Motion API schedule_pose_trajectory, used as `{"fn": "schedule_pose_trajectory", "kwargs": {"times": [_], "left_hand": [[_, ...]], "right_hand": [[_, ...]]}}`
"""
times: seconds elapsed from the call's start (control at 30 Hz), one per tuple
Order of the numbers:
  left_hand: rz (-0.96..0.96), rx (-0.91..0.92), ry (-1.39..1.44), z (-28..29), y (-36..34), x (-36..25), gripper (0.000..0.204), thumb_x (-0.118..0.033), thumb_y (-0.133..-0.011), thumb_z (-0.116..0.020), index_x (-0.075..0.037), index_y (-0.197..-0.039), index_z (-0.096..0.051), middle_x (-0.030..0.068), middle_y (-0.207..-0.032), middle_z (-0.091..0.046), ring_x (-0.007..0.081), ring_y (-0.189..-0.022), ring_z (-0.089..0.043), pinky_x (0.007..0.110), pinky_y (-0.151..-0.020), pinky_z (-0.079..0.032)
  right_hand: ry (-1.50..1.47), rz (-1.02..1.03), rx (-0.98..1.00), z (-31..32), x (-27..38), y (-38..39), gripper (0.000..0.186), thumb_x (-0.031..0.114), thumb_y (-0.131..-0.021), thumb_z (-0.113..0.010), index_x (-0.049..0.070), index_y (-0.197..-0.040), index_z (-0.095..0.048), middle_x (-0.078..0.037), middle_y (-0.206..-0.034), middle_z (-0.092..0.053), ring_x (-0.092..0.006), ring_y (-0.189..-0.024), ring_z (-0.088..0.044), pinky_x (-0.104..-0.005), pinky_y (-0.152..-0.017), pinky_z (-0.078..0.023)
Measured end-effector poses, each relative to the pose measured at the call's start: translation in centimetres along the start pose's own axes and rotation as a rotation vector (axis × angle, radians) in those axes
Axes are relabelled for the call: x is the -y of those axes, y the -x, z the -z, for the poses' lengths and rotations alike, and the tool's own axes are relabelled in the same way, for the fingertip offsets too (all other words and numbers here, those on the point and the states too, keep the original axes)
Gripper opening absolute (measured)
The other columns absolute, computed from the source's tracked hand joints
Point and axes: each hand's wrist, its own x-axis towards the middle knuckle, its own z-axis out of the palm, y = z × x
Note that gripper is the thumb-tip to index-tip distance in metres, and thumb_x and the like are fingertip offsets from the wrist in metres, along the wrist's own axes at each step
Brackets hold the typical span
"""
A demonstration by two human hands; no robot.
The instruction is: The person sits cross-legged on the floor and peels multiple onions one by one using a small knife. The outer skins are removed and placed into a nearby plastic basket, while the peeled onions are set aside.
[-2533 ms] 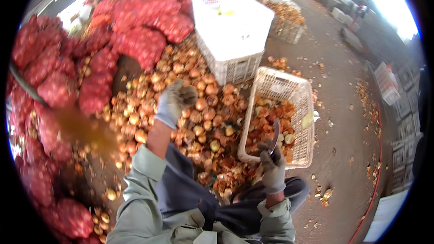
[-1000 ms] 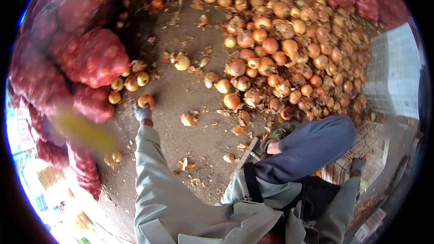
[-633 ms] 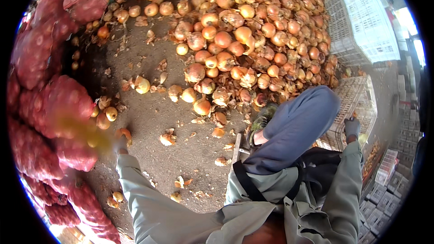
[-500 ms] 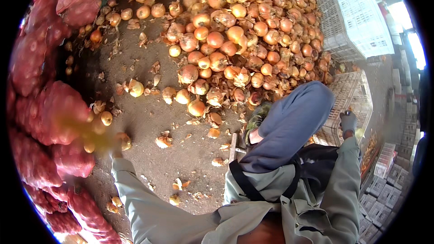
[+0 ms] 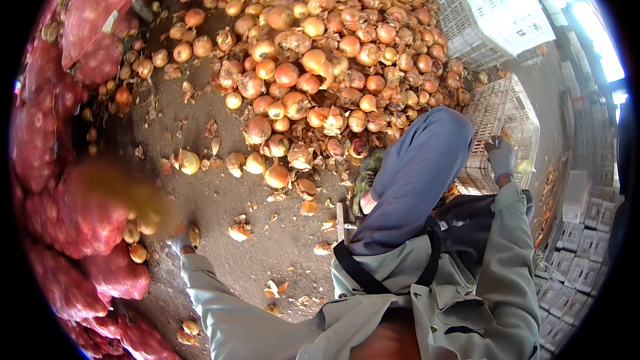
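Observation:
Down at the left, my left hand [image 5: 179,240], in a grey glove, reaches to the floor with its fingers closed around a small brown onion [image 5: 194,236]. Part of that hand is blurred. On the right, my right hand [image 5: 500,158], gloved in grey with dark fingertips, is raised at the near side of a white plastic crate [image 5: 512,103]. Its fingers are curled, and what they hold, if anything, is too small to name. A pale onion [image 5: 525,167] shows just beside it. A big heap of onions [image 5: 353,47] covers the floor in front of me.
Red mesh sacks [image 5: 80,220] of onions line the left side. Another white crate [image 5: 493,7] stands at the far right, and stacked pale boxes [image 5: 580,233] are at the near right. My bent knee [image 5: 440,133] is beside the heap; loose onions and skins [image 5: 240,229] lie around.
The view has shifted, so heap and crates sit further left. My left hand has come slightly closer to me, beside the onion. My right hand has lifted a little at the crate.

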Motion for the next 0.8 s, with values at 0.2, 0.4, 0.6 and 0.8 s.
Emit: {"fn": "schedule_pose_trajectory", "kwargs": {"times": [0.2,0.4,0.6,0.8], "left_hand": [[-0.046,-0.027,0.248,-0.7,4.5,2.0,0.087,-0.026,-0.056,-0.086,-0.007,-0.13,-0.043,0.0208,-0.121,-0.058,0.0392,-0.107,-0.06,0.049,-0.083,-0.054],[0.0,0.645,0.962,-0.3,10.4,2.3,0.059,-0.038,-0.081,-0.067,-0.011,-0.13,-0.05,0.0093,-0.12,-0.061,0.0351,-0.098,-0.063,0.047,-0.069,-0.056],[-0.309,1.204,1.433,7.0,25.0,-8.9,0.065,-0.034,-0.077,-0.072,-0.013,-0.133,-0.049,0.0105,-0.133,-0.054,0.0334,-0.118,-0.056,0.051,-0.087,-0.053],[-0.646,1.591,1.674,12.8,40.7,-22.1,0.079,-0.016,-0.073,-0.075,-0.003,-0.142,-0.038,0.0156,-0.135,-0.05,0.0337,-0.127,-0.048,0.053,-0.108,-0.038]], "right_hand": [[-0.026,0.102,-0.053,-0.8,0.7,-0.3,0.024,0.016,-0.082,-0.071,0.004,-0.102,-0.066,-0.004,-0.069,-0.06,-0.0128,-0.054,-0.056,-0.0295,-0.051,-0.046],[-0.43,-0.146,-0.004,0.9,4.3,0.0,0.028,0.02,-0.088,-0.069,0.007,-0.112,-0.066,0.0,-0.073,-0.062,-0.01,-0.051,-0.056,-0.0261,-0.044,-0.042],[-0.781,0.156,-0.096,1.5,10.4,-2.2,0.022,0.005,-0.089,-0.067,0.006,-0.111,-0.067,-0.001,-0.077,-0.065,-0.0071,-0.054,-0.054,-0.0236,-0.046,-0.043],[-1.466,0.375,0.472,5.1,23.1,5.3,0.024,-0.004,-0.086,-0.062,-0.003,-0.11,-0.065,-0.009,-0.09,-0.068,-0.0161,-0.074,-0.064,-0.0275,-0.065,-0.057]]}}
